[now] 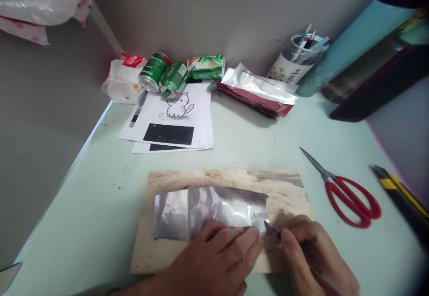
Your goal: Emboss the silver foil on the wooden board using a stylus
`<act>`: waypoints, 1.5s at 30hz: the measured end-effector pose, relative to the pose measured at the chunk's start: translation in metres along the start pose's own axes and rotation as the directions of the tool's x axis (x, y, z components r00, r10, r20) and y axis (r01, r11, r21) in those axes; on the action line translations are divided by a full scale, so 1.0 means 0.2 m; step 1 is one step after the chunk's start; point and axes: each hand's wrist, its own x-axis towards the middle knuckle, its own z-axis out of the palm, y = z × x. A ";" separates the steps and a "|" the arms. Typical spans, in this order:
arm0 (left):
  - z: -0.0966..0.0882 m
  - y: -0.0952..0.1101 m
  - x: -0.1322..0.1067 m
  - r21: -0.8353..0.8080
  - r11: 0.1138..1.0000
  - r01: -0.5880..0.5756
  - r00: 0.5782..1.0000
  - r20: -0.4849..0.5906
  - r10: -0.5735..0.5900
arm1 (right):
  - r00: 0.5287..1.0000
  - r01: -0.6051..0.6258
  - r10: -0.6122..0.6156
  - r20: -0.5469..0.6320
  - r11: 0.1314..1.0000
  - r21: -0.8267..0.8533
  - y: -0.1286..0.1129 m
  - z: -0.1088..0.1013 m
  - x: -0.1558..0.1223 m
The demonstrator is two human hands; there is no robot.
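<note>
A crinkled, thin silvery metal sheet point(181, 211) lies on a wooden board point(221, 177) at the front of the table. My left hand point(221, 255) rests on the sheet's lower edge, fingers laid over it and pressing down. In my right hand point(315, 251), held like a pen, is a slim craft knife point(273, 229). Its dark pointed tip touches or nearly touches the sheet's lower right corner, close to my left fingertips. The fingers hide most of the handle.
Red-handled scissors point(350, 197) and a yellow-black utility knife point(402, 191) lie at right. Printed sheets with a cat drawing point(177, 106), green cans point(206, 67), a foil packet point(258, 92) and a pen jar point(293, 63) stand behind. A blue bottle point(355, 45) leans in at right.
</note>
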 end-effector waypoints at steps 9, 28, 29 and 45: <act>0.00 0.00 0.01 -0.031 0.999 0.033 0.998 0.058 -0.031 | 0.999 0.037 -0.037 -0.007 0.999 -0.005 -0.02 0.00 0.01; 0.00 0.02 0.01 -0.113 0.990 0.086 0.995 0.061 -0.080 | 1.000 0.012 -0.012 0.005 0.994 0.107 -0.01 0.01 0.01; 0.00 0.02 0.01 -0.113 0.990 0.085 0.995 0.062 -0.078 | 1.000 0.016 -0.017 0.004 0.993 0.114 -0.01 0.01 0.01; 0.00 0.02 0.01 -0.130 0.987 0.095 0.995 0.028 -0.092 | 0.997 0.018 -0.031 0.065 0.982 0.186 0.00 0.00 0.01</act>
